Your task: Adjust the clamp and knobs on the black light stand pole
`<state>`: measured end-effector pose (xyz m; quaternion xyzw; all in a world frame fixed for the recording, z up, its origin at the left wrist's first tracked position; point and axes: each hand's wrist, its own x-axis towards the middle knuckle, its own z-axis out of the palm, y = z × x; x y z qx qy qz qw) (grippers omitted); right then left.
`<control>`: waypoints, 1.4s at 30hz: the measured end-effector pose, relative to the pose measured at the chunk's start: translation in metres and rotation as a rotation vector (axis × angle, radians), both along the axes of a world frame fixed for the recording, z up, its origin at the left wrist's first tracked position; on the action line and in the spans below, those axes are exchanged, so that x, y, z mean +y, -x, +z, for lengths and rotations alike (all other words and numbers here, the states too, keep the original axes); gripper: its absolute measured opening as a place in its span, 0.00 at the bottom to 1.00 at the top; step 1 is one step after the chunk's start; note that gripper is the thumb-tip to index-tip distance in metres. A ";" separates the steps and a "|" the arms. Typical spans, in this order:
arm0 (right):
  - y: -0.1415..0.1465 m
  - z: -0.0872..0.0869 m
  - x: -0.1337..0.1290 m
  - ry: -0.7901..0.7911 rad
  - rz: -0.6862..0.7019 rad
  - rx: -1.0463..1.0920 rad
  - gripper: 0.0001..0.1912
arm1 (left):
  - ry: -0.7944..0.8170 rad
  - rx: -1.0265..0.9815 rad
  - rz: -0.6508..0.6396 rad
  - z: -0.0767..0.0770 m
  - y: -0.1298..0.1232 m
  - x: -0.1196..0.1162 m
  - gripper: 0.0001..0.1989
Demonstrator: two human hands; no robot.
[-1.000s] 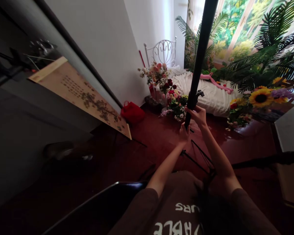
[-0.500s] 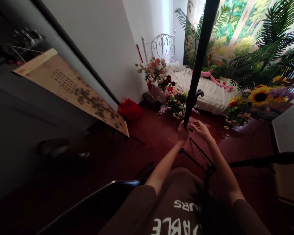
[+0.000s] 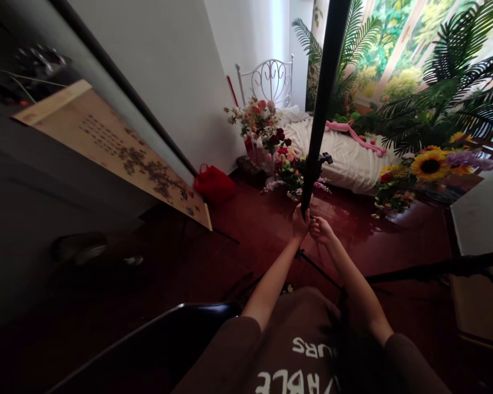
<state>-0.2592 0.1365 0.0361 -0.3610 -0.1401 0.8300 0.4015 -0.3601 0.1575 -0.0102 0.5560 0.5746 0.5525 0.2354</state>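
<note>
A long black stand pole [image 3: 321, 93] slants up from my hands to the top edge of the head view. My left hand [image 3: 301, 222] is wrapped round the lower part of this pole. Just to its right, my right hand [image 3: 321, 230] has its fingers closed on a small dark knob at the pole's side, mostly hidden by the fingers. Farther up the pole, another black clamp knob [image 3: 325, 158] sticks out to the right. Below my hands, a thin black stand leg [image 3: 319, 269] crosses over the red floor.
Flower bunches [image 3: 263, 117] and a white-draped bed [image 3: 349, 164] stand ahead. Sunflowers [image 3: 430, 163] and palm fronds are at right. A second black pole [image 3: 435, 270] lies across the right. At left are a hanging scroll [image 3: 119, 158] and a red bag [image 3: 214, 183].
My right hand has moved left, closer to the pole, and its fingers have closed at the knob. My left hand still grips the pole. The view has shifted slightly.
</note>
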 end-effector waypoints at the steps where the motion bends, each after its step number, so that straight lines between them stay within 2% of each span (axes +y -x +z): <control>1: 0.000 0.000 0.000 0.009 -0.014 0.043 0.15 | -0.002 -0.001 0.003 0.000 0.000 0.000 0.26; 10: 0.001 0.010 -0.010 0.010 -0.110 0.168 0.15 | -0.029 -0.021 -0.014 0.001 0.000 -0.002 0.28; 14: -0.003 0.014 -0.027 0.033 -0.138 0.164 0.10 | -0.040 -0.032 -0.021 0.003 0.001 -0.004 0.26; 17: -0.029 0.007 -0.054 0.040 -0.195 0.047 0.10 | -0.042 -0.055 0.025 0.005 -0.002 -0.011 0.24; 20: -0.071 -0.008 -0.090 0.064 -0.320 -0.119 0.10 | -0.022 -0.094 0.149 0.001 -0.013 -0.024 0.22; 23: -0.117 -0.024 -0.133 0.074 -0.465 -0.261 0.10 | 0.050 -0.097 0.315 -0.018 -0.038 -0.047 0.21; 25: -0.143 -0.032 -0.164 0.081 -0.593 -0.318 0.10 | 0.142 -0.077 0.338 -0.036 -0.062 -0.067 0.21; 26: -0.154 -0.034 -0.179 0.085 -0.664 -0.337 0.10 | 0.186 -0.065 0.253 -0.044 -0.075 -0.078 0.20; 27: -0.165 -0.036 -0.194 0.088 -0.740 -0.356 0.10 | 0.226 -0.051 0.081 -0.052 -0.090 -0.089 0.18; 29: -0.182 -0.037 -0.221 0.095 -0.887 -0.403 0.09 | 0.269 -0.006 -0.401 -0.060 -0.120 -0.109 0.13; 31: -0.198 -0.034 -0.243 0.101 -1.011 -0.461 0.08 | 0.247 0.044 -0.847 -0.057 -0.153 -0.124 0.12; 32: -0.206 -0.031 -0.251 0.098 -1.062 -0.488 0.09 | 0.216 0.061 -0.993 -0.051 -0.170 -0.129 0.13; 34: -0.223 -0.022 -0.261 0.077 -1.143 -0.544 0.11 | 0.137 0.061 -1.147 -0.031 -0.208 -0.134 0.16; 37: -0.252 -0.005 -0.262 0.072 -1.179 -0.661 0.17 | 0.025 -0.007 -1.256 0.007 -0.265 -0.135 0.21; 40: -0.280 0.012 -0.249 0.127 -1.076 -0.762 0.24 | -0.023 -0.087 -1.305 0.034 -0.310 -0.136 0.23; 42: -0.294 0.019 -0.240 0.153 -1.020 -0.822 0.24 | 0.011 -0.099 -1.315 0.041 -0.328 -0.140 0.21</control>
